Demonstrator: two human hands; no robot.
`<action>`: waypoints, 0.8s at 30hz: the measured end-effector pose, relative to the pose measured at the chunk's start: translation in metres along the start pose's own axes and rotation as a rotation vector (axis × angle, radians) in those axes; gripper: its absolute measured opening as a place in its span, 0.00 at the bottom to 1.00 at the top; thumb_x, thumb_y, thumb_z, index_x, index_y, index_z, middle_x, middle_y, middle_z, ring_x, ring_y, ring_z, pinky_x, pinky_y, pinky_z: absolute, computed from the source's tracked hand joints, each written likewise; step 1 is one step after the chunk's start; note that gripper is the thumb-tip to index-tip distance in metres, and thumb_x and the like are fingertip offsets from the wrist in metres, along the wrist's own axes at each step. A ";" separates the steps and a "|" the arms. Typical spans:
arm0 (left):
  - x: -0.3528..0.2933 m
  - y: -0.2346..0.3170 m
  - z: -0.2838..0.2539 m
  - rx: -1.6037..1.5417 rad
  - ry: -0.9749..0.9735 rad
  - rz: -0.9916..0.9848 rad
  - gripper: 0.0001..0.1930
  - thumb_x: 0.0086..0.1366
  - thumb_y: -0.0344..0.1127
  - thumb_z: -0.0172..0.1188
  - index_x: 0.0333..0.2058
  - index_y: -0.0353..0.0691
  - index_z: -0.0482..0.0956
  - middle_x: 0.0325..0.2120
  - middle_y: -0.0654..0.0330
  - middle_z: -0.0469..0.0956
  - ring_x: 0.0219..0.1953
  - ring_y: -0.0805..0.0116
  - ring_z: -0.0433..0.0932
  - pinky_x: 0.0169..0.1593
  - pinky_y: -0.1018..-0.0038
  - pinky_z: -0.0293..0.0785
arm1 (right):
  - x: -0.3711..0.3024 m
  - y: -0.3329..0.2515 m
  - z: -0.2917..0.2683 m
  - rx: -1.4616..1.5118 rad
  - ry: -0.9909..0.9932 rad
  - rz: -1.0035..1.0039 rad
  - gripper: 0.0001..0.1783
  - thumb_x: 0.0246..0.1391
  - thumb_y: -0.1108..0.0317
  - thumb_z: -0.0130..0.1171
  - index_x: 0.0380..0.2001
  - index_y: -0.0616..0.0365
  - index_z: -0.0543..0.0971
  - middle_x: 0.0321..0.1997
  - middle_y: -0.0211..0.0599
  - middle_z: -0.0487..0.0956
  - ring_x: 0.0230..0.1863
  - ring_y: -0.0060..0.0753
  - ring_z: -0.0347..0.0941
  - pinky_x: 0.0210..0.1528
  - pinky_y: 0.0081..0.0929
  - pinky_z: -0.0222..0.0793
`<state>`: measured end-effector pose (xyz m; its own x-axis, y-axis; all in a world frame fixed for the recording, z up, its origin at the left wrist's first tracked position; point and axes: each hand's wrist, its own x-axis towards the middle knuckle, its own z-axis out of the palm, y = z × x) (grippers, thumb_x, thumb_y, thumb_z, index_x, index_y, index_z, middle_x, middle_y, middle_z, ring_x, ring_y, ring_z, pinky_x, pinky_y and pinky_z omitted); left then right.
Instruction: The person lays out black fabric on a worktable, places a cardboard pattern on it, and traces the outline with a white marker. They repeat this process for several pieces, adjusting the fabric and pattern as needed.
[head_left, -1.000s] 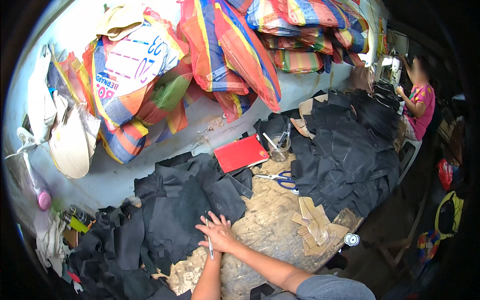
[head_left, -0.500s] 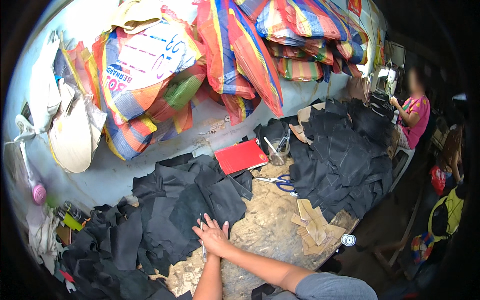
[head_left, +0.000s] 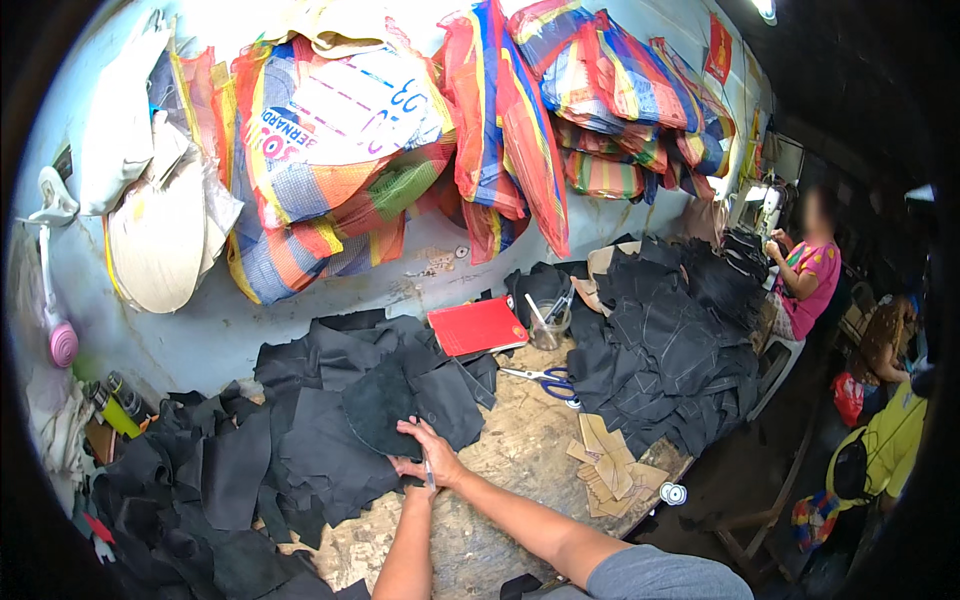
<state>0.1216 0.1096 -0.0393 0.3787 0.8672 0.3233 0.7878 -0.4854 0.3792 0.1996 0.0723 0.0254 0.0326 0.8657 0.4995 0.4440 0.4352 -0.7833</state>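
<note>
My right hand (head_left: pixel 436 450) reaches across my left wrist, its curved fingers at the lower right edge of a rounded black piece of leather-like material (head_left: pixel 378 405). A slim pen (head_left: pixel 430 474) is tucked in that hand, its shaft pointing back past the palm. My left hand (head_left: pixel 405 467) is partly covered by the right; its visible fingers seem closed on the same piece's lower edge. Under the piece lie more flat black pieces (head_left: pixel 325 445) in an overlapping pile.
A red notebook (head_left: pixel 478 326), a cup of pens (head_left: pixel 549 325) and blue-handled scissors (head_left: pixel 548 378) lie at the back of the wooden table (head_left: pixel 500 480). Black pieces (head_left: pixel 665 350) heap on the right, beside tan patterns (head_left: pixel 610 460). Beyond, a person (head_left: pixel 808 270) sits at a sewing machine.
My right hand has gone from lying flat to curled at the black piece's edge, with the pen swung back toward the wrist. The piece's rounded outline shows more. The view has shifted slightly.
</note>
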 end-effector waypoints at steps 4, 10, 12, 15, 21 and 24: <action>-0.001 0.000 -0.004 -0.002 -0.010 -0.018 0.36 0.58 0.56 0.49 0.60 0.44 0.55 0.61 0.53 0.56 0.63 0.55 0.53 0.63 0.51 0.45 | 0.005 0.012 -0.001 0.152 0.042 -0.055 0.38 0.44 0.49 0.65 0.53 0.61 0.67 0.57 0.48 0.69 0.62 0.49 0.59 0.63 0.36 0.53; -0.002 0.014 -0.021 -0.061 0.025 -0.012 0.34 0.59 0.54 0.49 0.61 0.44 0.55 0.61 0.52 0.58 0.64 0.54 0.54 0.63 0.51 0.44 | 0.009 0.012 0.002 0.155 0.115 -0.022 0.32 0.52 0.56 0.60 0.53 0.66 0.64 0.54 0.50 0.72 0.57 0.38 0.67 0.58 0.29 0.61; -0.001 0.021 -0.030 -0.161 0.025 -0.040 0.33 0.60 0.52 0.48 0.61 0.45 0.55 0.61 0.51 0.57 0.64 0.54 0.54 0.63 0.50 0.42 | 0.012 0.009 0.005 0.186 0.184 0.068 0.29 0.52 0.57 0.61 0.50 0.65 0.66 0.51 0.50 0.74 0.54 0.41 0.70 0.55 0.30 0.64; 0.000 0.024 -0.039 -0.093 0.023 -0.023 0.33 0.60 0.51 0.49 0.61 0.44 0.56 0.61 0.51 0.57 0.64 0.54 0.53 0.63 0.49 0.42 | 0.018 0.005 0.008 0.132 0.264 0.163 0.25 0.52 0.60 0.60 0.47 0.65 0.68 0.46 0.50 0.76 0.50 0.42 0.73 0.51 0.30 0.67; -0.001 0.019 -0.036 -0.097 -0.014 -0.020 0.36 0.58 0.53 0.50 0.61 0.44 0.54 0.61 0.50 0.56 0.64 0.53 0.53 0.63 0.50 0.43 | 0.029 -0.004 0.010 -0.095 0.291 0.262 0.27 0.48 0.52 0.63 0.41 0.65 0.72 0.39 0.51 0.78 0.43 0.48 0.74 0.47 0.36 0.69; -0.003 0.017 -0.033 -0.044 -0.068 -0.014 0.37 0.57 0.54 0.50 0.62 0.44 0.53 0.61 0.50 0.55 0.64 0.53 0.53 0.63 0.50 0.43 | 0.031 -0.012 0.008 -0.258 0.203 0.270 0.27 0.47 0.51 0.63 0.41 0.63 0.73 0.39 0.51 0.77 0.44 0.50 0.72 0.47 0.36 0.68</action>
<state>0.1179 0.0950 -0.0052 0.4013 0.8788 0.2583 0.7716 -0.4763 0.4216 0.1882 0.0963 0.0471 0.3428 0.8628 0.3716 0.6042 0.1005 -0.7905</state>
